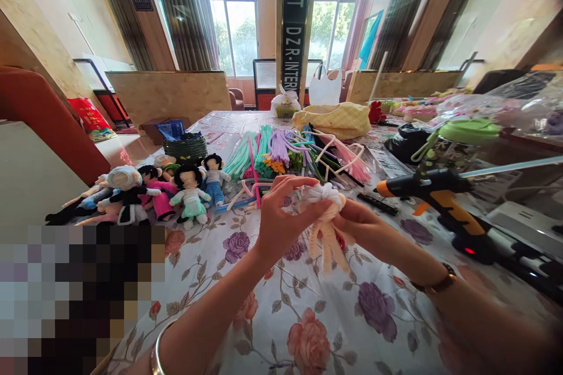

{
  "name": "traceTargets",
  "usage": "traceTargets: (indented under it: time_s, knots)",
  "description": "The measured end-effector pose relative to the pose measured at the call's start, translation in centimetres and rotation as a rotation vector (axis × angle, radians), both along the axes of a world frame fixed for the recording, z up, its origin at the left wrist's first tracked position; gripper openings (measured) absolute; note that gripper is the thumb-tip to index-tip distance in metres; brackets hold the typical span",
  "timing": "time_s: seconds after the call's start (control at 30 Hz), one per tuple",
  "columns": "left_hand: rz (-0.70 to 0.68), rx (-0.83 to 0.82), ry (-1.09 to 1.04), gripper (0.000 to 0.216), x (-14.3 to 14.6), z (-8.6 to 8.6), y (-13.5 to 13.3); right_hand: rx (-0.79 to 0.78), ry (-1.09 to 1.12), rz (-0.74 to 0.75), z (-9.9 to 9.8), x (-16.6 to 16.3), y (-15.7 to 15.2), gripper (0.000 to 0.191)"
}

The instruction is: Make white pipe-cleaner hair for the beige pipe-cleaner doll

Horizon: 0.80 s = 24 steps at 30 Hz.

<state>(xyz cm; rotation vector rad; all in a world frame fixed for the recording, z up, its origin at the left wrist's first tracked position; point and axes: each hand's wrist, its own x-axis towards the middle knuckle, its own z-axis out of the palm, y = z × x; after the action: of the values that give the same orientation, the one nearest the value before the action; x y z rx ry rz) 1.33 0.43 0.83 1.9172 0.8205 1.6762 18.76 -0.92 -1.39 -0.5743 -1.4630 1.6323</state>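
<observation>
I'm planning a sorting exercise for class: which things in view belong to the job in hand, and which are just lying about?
Probably belonging:
pale doll, held by left hand and right hand
pipe cleaners
glue gun
clothed dolls at left

Probably just lying about:
yellow fabric item
green-lidded cup
white plastic bag
red bag

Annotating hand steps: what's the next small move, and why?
Probably press the white fluffy top of the peach fuzzy figure with the left hand, the right hand bracing: the left pinches that top, the right grips the figure's side, and the black-and-orange glue gun is in neither.
</observation>
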Motion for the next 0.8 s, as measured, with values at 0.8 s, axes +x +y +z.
traceTargets:
  time_s: [0.8]
  knots:
    - [0.052,0.063,-0.069,0.028,0.4,0.31,-0.53,0.001,-0.07,-0.108,-0.7,0.31,0.24,0.027]
